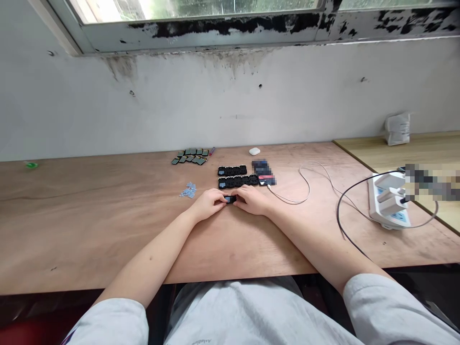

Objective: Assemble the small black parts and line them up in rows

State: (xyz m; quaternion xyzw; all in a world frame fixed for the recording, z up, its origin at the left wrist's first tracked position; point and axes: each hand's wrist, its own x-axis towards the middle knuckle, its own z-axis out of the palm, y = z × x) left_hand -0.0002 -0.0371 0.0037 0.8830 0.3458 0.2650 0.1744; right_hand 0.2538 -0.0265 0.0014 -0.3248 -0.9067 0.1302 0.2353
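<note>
Between my two hands is a small black casing (pixel 230 199) with a bluish-grey face, low over the wooden table. My left hand (pixel 210 203) pinches its left end, fingers closed. My right hand (pixel 249 199) grips the right end and covers part of it. Just beyond lie two rows of similar black casings, a back row (pixel 232 170) and a front row (pixel 238 181); the leftmost piece of each shows a bluish patch. Left of my hands is a loose pile of small pale-blue pieces (pixel 189 190). Farther back are several green circuit-board-like pieces (pixel 190 156).
A phone (pixel 264 172), partly blurred, has a white cable (pixel 287 200) plugged in. Behind it sits a white earbud case (pixel 254 151). At right a power strip (pixel 390 201) holds chargers, with a black cable (pixel 339 206) looping across the table (pixel 108 230). A white packet (pixel 397 128) stands at the wall.
</note>
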